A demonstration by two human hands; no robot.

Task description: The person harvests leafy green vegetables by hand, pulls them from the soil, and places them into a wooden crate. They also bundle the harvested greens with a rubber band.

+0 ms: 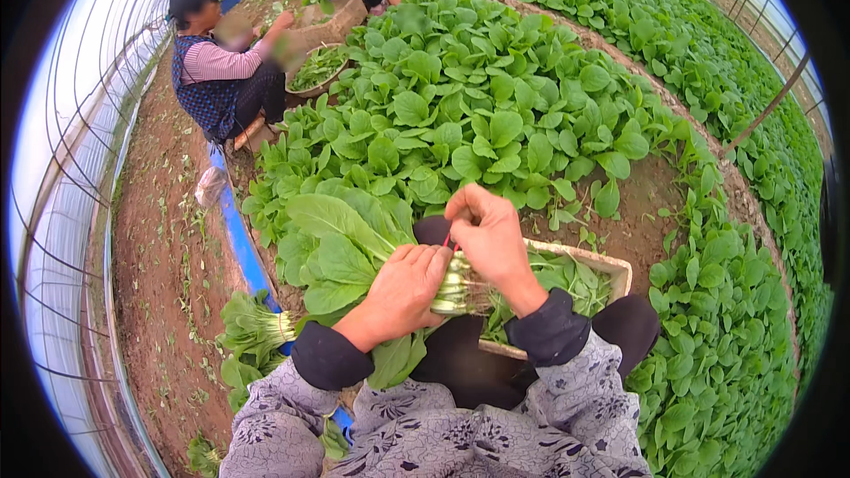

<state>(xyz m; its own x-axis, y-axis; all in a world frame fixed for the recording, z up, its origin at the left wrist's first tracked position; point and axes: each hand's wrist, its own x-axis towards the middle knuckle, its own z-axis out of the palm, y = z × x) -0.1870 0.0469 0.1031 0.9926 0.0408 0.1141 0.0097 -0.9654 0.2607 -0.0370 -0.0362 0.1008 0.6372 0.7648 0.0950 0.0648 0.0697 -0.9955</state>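
Observation:
In front of my lap my left hand (405, 288) is closed round a bunch of leafy greens (335, 248). Its broad leaves spread to the left, and the pale stems and thin roots point right. My right hand (490, 237) is above the stem ends, thumb and fingers pinched on a thin red band (450, 237). Part of that band runs down by the stems; how far it goes round them is hidden. Just right of the bunch, a pale box (618, 267) between my knees holds loose green leaves.
A tied bunch of greens (257, 327) lies at left beside a blue strip (241, 239) on the soil. Dense rows of leafy plants (505, 88) grow ahead and right. Two people sit at the far left near a basket of greens (319, 69). Plastic sheeting (62, 212) walls the left side.

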